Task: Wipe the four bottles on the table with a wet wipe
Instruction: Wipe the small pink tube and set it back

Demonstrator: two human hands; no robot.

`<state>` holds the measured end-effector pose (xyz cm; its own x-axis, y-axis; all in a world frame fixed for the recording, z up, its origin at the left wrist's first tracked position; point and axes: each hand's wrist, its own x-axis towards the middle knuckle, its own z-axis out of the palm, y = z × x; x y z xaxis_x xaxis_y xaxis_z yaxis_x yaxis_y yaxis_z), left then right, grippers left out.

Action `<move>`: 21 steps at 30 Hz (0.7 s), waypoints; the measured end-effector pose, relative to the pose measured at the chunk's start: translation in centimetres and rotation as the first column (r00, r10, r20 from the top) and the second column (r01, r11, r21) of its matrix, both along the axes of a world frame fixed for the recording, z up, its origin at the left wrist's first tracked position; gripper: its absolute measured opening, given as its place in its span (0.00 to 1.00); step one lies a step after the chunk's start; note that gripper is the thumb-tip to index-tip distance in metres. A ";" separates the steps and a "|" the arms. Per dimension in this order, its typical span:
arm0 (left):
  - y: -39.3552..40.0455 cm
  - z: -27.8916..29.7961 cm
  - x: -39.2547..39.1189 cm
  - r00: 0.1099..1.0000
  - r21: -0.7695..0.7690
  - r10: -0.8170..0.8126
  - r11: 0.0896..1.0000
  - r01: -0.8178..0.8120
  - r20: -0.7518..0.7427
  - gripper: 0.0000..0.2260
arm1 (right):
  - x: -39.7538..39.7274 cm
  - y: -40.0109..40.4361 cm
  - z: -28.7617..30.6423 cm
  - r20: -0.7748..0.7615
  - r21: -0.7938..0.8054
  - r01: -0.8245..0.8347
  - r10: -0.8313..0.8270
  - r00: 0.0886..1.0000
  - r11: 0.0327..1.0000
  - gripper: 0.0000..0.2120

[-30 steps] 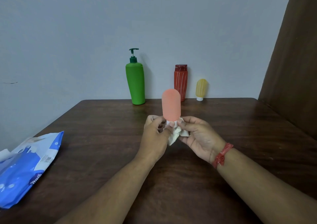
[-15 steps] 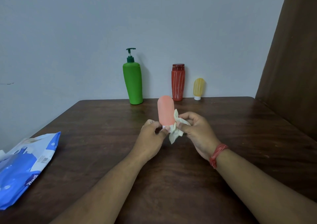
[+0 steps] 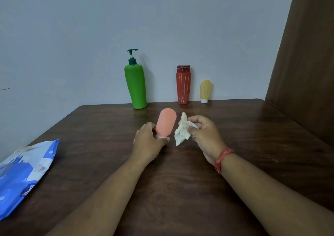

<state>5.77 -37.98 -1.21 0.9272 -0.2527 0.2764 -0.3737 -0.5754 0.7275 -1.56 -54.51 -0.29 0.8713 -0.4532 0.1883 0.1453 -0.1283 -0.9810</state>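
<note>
My left hand (image 3: 149,142) grips a small pink bottle (image 3: 166,123) by its white cap end, bottle body pointing up and slightly right. A crumpled white wet wipe (image 3: 182,130) is pinched in my right hand (image 3: 204,134), just right of the pink bottle and apart from it. Against the back wall stand a green pump bottle (image 3: 136,86), a red bottle (image 3: 183,85) with white stripes, and a small yellow bottle (image 3: 205,91) on its white cap.
A blue and white wet-wipe pack (image 3: 23,174) lies at the left edge of the dark wooden table (image 3: 180,190). A brown panel (image 3: 307,64) rises at the right. A red thread is tied around my right wrist.
The wipe has come off the pink bottle and moved right with my right hand. The bottle has sunk lower and tilted a little to the right in my left hand.
</note>
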 end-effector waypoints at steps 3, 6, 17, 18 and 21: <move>-0.1 -0.1 0.4 0.997 0.127 0.067 0.989 -0.072 0.039 0.17 | 0.0 -0.8 0.1 0.015 0.124 0.021 -0.023 1.000 0.992 0.09; -0.1 -0.2 0.7 0.995 0.162 0.095 0.982 -0.098 0.028 0.18 | 0.0 -1.2 0.3 0.034 0.205 0.027 -0.035 0.999 0.978 0.08; -2.2 -0.2 3.8 0.986 0.180 0.150 0.971 -0.160 0.069 0.22 | -0.3 -1.9 1.0 0.058 0.343 0.031 -0.054 0.997 0.939 0.17; -2.6 -0.1 4.3 0.986 0.176 0.155 0.970 -0.165 0.069 0.22 | -0.3 -2.1 1.1 0.065 0.353 0.032 -0.058 0.996 0.935 0.17; -3.9 -0.1 6.3 0.982 0.170 0.172 0.968 -0.182 0.074 0.23 | -0.1 -2.8 1.1 0.080 0.385 0.075 -0.114 0.990 0.920 0.17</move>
<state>12.07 -41.90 -1.35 0.9451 -0.1357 0.2973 -0.2934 -0.7530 0.5890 -1.68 -57.30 0.76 0.8070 -0.5865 0.0685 0.2492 0.2332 -0.9400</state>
